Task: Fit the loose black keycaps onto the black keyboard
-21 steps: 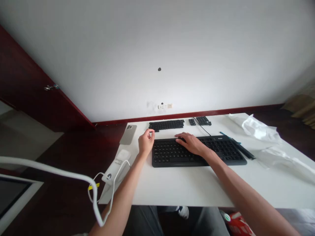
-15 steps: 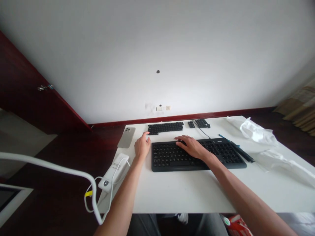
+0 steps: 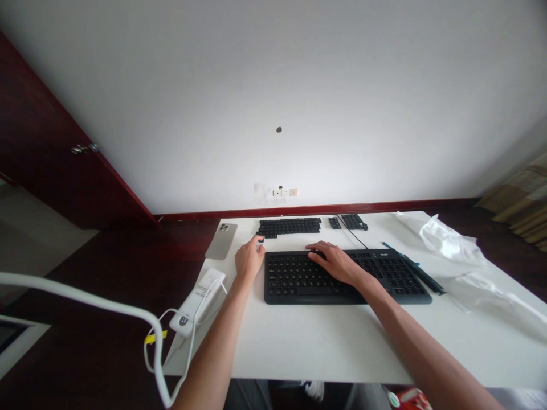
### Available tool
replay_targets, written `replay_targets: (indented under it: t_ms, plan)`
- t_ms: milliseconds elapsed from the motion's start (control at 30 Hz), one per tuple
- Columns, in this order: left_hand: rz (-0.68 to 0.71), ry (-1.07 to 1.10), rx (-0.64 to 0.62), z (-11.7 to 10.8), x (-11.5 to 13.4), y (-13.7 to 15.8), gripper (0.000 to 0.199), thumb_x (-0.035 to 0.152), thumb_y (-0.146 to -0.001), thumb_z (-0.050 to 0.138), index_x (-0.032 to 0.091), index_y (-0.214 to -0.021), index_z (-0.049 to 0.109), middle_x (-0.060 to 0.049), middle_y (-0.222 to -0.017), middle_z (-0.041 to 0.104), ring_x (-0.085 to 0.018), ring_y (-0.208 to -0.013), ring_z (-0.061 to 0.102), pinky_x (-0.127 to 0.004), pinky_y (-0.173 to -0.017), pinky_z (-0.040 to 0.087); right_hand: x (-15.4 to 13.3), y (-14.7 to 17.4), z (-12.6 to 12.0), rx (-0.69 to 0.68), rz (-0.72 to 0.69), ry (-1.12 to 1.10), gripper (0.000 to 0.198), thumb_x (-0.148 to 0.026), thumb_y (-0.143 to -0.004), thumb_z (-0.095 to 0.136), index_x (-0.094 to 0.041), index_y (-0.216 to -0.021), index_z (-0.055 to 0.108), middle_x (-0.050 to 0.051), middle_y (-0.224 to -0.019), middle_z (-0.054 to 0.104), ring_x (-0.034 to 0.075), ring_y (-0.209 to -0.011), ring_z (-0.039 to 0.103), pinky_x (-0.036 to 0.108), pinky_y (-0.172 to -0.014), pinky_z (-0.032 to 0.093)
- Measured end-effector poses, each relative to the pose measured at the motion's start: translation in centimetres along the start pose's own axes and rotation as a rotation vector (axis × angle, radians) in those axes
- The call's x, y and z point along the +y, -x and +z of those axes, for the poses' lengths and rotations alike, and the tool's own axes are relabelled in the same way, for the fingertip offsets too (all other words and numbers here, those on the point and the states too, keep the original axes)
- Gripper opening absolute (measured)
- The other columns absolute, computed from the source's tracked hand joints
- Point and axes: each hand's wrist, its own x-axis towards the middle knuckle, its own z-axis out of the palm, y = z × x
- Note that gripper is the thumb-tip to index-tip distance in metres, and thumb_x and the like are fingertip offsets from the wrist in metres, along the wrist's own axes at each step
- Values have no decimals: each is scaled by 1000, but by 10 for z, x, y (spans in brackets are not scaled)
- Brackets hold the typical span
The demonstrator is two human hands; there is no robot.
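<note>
Loosely spread, the right hand (image 3: 335, 263) is laid over the black keyboard (image 3: 294, 279), which is set right of centre in the frame's lower half. Beside its left end, the left hand (image 3: 249, 259) is curled, thumb near forefinger; whether anything is pinched cannot be told. Above, black keycaps (image 3: 290, 226) are lined up on the white bench (image 3: 307, 347).

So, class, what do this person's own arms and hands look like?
The left hand and right hand are bare, without gloves; no watch or bracelet shows. The forearms are slim and uncovered, with no sleeves in view.
</note>
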Motion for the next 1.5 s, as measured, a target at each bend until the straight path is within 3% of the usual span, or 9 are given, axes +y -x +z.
replay_targets:
  t_ms: [200,400,500,633,733,900,1200,1500]
  plan:
    - [-35,35,-1,-2,-8,2,38,31,-97,66,34,-135,65,-1,-86,73,-27,-80,69,-32,-69,44,1,0,0,3,-6,-1,45,-53,-107,45,-23,-128,72,12,-125,73,31,-115,68,48,-104,52]
    - [1,147,33,0,-11,-1,19,29,-96,69,32,-113,76,-1,-77,69,-26,-75,66,-33,-71,45,2,1,2,60,-12,16,41,-50,-106,49,-25,-135,66,10,-118,75,30,-112,69,47,-98,55]
    - [34,247,84,-6,-10,-1,20,26,-98,67,28,-116,74,-2,-91,71,-19,-76,65,-31,-76,49,-5,0,6,133,-50,17,34,-43,-104,56,-25,-131,67,9,-117,74,29,-111,68,48,-98,55]
    - [241,518,78,-15,1,4,19,20,-95,69,25,-113,74,-2,-117,70,-11,-72,62,-25,-78,52,-28,-1,18,256,-152,-25,23,-30,-102,61,-26,-123,70,9,-118,71,28,-112,67,46,-97,57]
    - [416,708,4,-20,16,13,20,16,-93,69,25,-109,74,0,-111,70,-12,-72,60,-25,-76,52,-45,-2,30,283,-237,-47,26,-23,-101,61,-28,-125,70,9,-121,69,26,-114,67,44,-99,58]
    - [537,712,-160,-25,33,24,19,12,-90,68,24,-103,74,0,-101,71,-16,-85,62,-27,-79,51,-51,-3,41,269,-296,-60,31,-20,-101,60,-30,-130,68,8,-127,68,24,-116,67,43,-102,59]
    - [469,784,-238,-24,30,22,12,21,-89,76,23,-100,79,-1,-83,67,-18,-81,62,-29,-76,48,-47,-1,38,271,-224,-179,19,-26,-101,63,-27,-116,75,6,-116,76,23,-106,73,39,-97,60]
    - [478,838,-346,-22,25,18,13,33,-93,78,24,-101,82,-3,-92,73,-20,-87,65,-30,-79,47,-41,-2,37,129,-39,-490,14,-34,-92,74,-21,-97,77,5,-99,79,21,-90,76,34,-87,63]
